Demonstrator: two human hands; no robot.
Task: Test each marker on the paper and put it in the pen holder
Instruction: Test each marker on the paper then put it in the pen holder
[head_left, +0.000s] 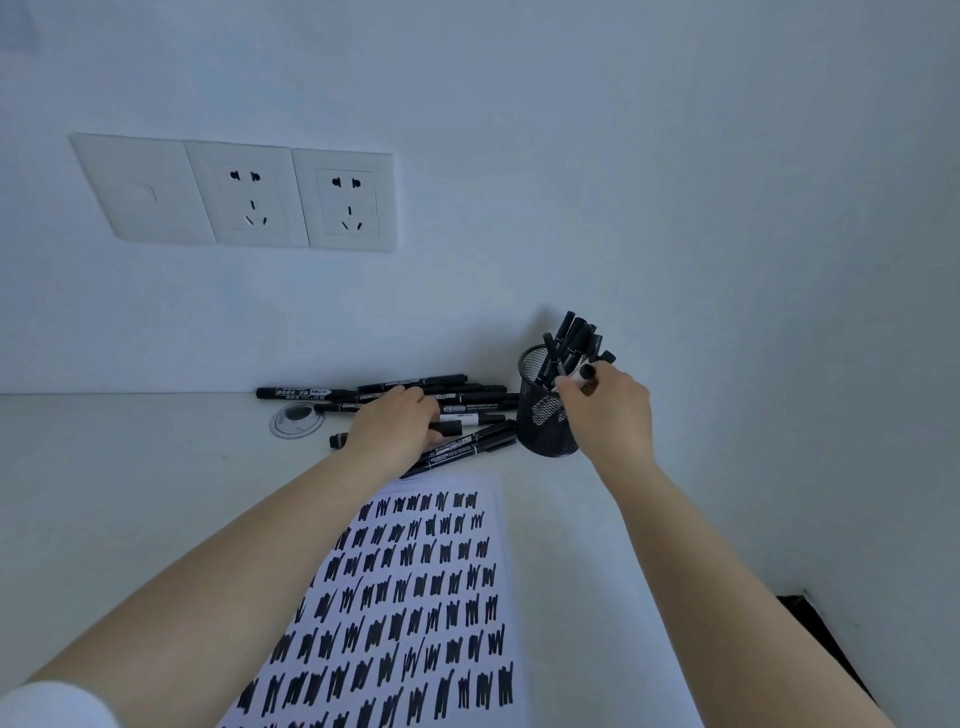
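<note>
A pale wall (571, 156) with three socket plates (234, 195) rises behind the white desk (130, 493). Scribbled paper (415, 597) lies centre. The mesh pen holder (545, 415) stands beside loose markers (467, 395). The left hand (395, 431) grips one; the right hand (608, 410) pinches a marker (584, 379) over the holder.

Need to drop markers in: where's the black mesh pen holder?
In the head view, the black mesh pen holder stands right of centre by the wall, between the loose markers and the right hand.
</note>
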